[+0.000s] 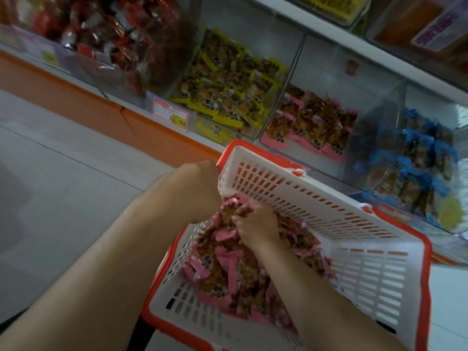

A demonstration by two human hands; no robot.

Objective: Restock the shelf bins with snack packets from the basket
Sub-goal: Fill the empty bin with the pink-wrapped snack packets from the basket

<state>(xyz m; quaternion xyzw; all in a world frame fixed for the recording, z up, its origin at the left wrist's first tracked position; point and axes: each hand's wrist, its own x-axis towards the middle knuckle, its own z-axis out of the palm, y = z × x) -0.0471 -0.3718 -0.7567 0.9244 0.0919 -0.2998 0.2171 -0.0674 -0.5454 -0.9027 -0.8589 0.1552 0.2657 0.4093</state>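
Snack packets (222,264), pink-edged with brown filling, heap in the basket (329,198); both hands' fingers (240,215) clutch some.

The white shelf (141,110) carries clear bins (291,72) side by side, with red, yellow, pink and blue snack packets (314,122), and a price tag (171,115) on its front edge.

Head cam, tilted, looking down close at basket (329,198), shelf bins (316,102) beyond.

Basket sitting before the shelf bins

Snack packets (222,272) are lying in the basket (316,198); both hands are reaching in, left hand (200,188) beside right hand (255,224).
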